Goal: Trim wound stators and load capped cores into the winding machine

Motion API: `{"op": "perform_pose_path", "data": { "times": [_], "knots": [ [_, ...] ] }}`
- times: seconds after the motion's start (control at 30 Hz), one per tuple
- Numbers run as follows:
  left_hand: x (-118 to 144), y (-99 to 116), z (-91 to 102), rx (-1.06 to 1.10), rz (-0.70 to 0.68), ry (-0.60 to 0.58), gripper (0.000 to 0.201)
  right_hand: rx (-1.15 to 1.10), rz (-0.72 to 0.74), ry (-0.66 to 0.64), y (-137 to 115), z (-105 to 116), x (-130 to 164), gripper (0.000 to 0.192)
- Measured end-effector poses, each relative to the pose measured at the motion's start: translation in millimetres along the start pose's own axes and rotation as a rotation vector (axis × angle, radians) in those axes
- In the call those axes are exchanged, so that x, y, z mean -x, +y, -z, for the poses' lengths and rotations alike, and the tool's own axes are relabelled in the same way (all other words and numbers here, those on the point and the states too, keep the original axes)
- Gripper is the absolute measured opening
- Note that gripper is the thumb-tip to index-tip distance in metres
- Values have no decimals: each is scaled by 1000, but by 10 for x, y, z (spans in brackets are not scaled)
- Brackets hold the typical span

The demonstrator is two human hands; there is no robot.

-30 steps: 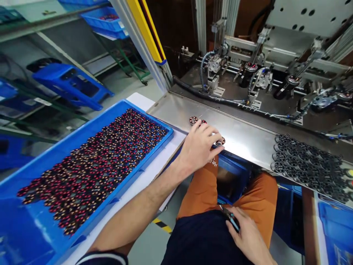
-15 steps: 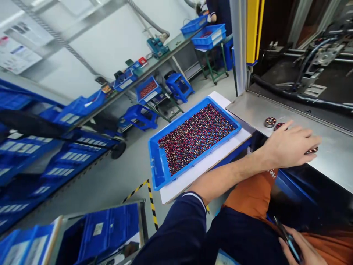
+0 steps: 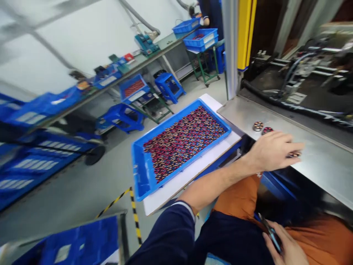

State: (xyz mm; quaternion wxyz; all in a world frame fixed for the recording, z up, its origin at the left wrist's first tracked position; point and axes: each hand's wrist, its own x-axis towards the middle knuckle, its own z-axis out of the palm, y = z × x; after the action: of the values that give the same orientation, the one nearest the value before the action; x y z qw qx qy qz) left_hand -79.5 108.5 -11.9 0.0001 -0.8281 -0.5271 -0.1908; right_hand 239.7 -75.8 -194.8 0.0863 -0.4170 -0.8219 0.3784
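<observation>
Over the edge of the steel ledge (image 3: 317,162), my left hand (image 3: 271,150) is closed with a small round wound motor stator (image 3: 293,154) between its fingertips. Two similar pieces rest on the ledge beside that hand: a copper-coloured stator (image 3: 258,126) and a red-and-black stator (image 3: 267,130), the latter just behind the knuckles. Low in the view, my right hand (image 3: 288,243) is wrapped around wire cutters (image 3: 272,235) near my lap, their jaws pointing up and left.
A blue tray (image 3: 142,176) full of stators stands on a white board (image 3: 193,171) left of the ledge. Machinery (image 3: 300,81) lies behind the ledge, beside a yellow guard post (image 3: 245,33). Blue stools (image 3: 125,116), a workbench (image 3: 165,49) and a co-worker's hand (image 3: 205,21) are farther back.
The view has turned slightly, so most things sit farther left and a little lower. My left hand keeps the stator at the ledge, and my right hand still holds the cutters.
</observation>
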Motion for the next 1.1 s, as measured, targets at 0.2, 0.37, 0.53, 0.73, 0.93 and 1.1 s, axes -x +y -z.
{"op": "perform_pose_path", "data": {
  "times": [0.2, 0.37, 0.53, 0.73, 0.93, 1.1],
  "knots": [
    [112, -62, -60, 180, 29, 247, 36, 24, -125, 43, -246, 100, 28, 43],
    [232, -313, 151, 21, 312, 363, 26, -52, -165, 61, -346, 209, 59, 39],
    [176, -489, 203, -47, 325, 175, 17, -68, -172, 31, -378, 261, 18, 38],
    [146, -482, 182, -74, 323, 211, 16, -76, -162, 9, -455, 294, 13, 35],
    [206, -581, 241, -108, 257, 217, 11, -57, -165, 28, -496, 332, 24, 34],
    [429, -31, 447, 98, 145, 323, 8, -170, -154, 115, -733, 486, -10, 30]
  ]
}}
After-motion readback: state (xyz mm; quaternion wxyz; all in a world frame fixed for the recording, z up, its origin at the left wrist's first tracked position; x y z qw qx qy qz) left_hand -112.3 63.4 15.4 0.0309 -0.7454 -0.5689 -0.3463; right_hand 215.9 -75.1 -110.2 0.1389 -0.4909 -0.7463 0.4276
